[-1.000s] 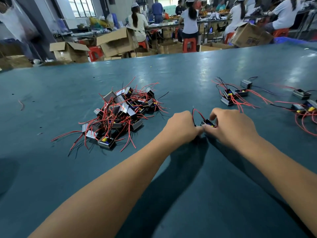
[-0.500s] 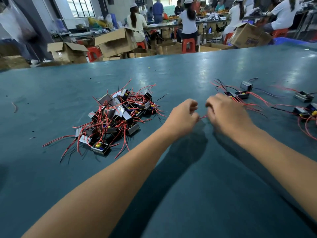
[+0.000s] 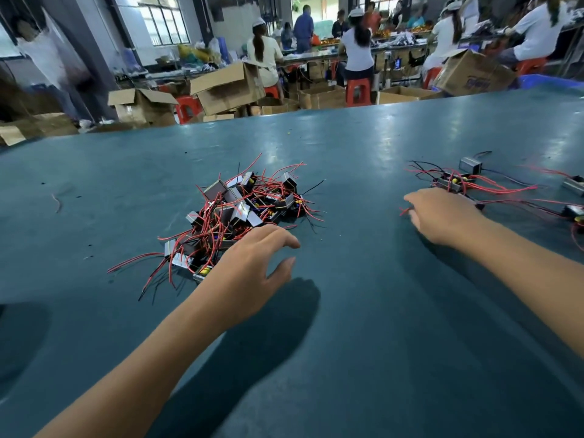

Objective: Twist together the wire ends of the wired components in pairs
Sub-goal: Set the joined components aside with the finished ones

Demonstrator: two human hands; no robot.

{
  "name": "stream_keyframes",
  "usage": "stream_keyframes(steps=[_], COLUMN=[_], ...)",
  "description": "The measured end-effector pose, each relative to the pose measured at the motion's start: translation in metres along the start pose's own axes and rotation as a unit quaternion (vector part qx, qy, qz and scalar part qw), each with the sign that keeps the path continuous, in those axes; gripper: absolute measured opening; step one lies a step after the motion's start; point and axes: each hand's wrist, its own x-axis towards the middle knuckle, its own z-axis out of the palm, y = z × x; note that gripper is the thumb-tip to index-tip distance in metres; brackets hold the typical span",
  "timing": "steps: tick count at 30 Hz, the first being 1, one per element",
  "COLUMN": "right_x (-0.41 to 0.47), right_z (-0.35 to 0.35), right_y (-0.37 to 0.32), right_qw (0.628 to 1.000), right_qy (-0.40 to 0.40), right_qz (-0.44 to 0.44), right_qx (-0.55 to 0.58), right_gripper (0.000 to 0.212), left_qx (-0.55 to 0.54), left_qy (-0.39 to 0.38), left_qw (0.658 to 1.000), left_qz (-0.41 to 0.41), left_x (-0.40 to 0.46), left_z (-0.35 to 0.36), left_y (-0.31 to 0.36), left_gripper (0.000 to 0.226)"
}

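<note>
Spreading wide from the near edge to the far edge, the teal surface (image 3: 363,147) carries everything in play. Beyond its far edge stand cardboard boxes (image 3: 227,86) and people seated on red stools at long benches.

Largest of the task's things is the pile (image 3: 240,213) of wired components, a tangle of small metal-cased blocks with red and black leads, lying left of the middle. Smaller, toward the right edge, lies a loose row of components (image 3: 458,183) with leads trailing across the surface; whether their ends are already twisted is too fine to tell.

Left hand (image 3: 252,260) hovers at the near side of the pile, its grip loose and holding nothing, fingers relaxed and spread. Right hand (image 3: 442,216) lies palm-down just beside the row, fingers extended toward it, with a red wire (image 3: 403,211) showing at its fingertips; whether the grip pinches that wire or only touches it I cannot tell.

Risks, as a judgement: the pile's leads are so interlaced that lifting one component could drag several neighbours along and scatter them. Thin ends could also be mispaired, red with black from different units, or slip apart if twisted loosely.

Blue printing shows on a box (image 3: 474,74) at the far right, but it is too blurred to read; no other writing is legible.
</note>
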Motion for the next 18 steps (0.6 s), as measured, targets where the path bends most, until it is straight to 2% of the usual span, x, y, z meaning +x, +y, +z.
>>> stream_keyframes(steps=[3,5,7,10,12,13,16,18], right_x=[-0.005,-0.008,-0.008,-0.007,-0.002,0.0,0.012,0.021], right_z=[-0.005,-0.011,-0.015,-0.021,-0.025,-0.026,-0.029,-0.028], right_y=[-0.043,-0.075,-0.103,-0.141,-0.166,-0.179,-0.212,-0.227], right_qw=[0.995,0.989,0.981,0.965,0.953,0.948,0.947,0.968], right_qy=[0.036,0.032,0.029,0.046,0.058,0.058,0.037,0.023], right_qz=[-0.046,-0.071,-0.083,-0.105,-0.117,-0.12,-0.111,-0.1], right_qx=[0.077,0.129,0.174,0.238,0.273,0.289,0.298,0.23], right_gripper=[0.032,0.035,0.035,0.022,0.015,0.018,0.042,0.051], left_qx=[0.016,0.038,0.062,0.084,0.094,0.097,0.104,0.108], left_qy=[0.047,0.084,0.141,0.216,0.217,0.21,0.193,0.172], left_qw=[0.999,0.996,0.988,0.967,0.956,0.953,0.951,0.955], left_qz=[-0.003,-0.005,-0.022,-0.108,-0.172,-0.195,-0.218,-0.215], left_x=[-0.009,-0.013,-0.014,-0.014,-0.016,-0.016,-0.016,-0.017], left_z=[0.001,0.001,-0.001,-0.008,-0.011,-0.011,-0.011,-0.013], left_y=[-0.008,-0.015,-0.024,-0.039,-0.048,-0.052,-0.06,-0.063], left_gripper=[0.016,0.018,0.015,0.012,0.019,0.022,0.031,0.043])
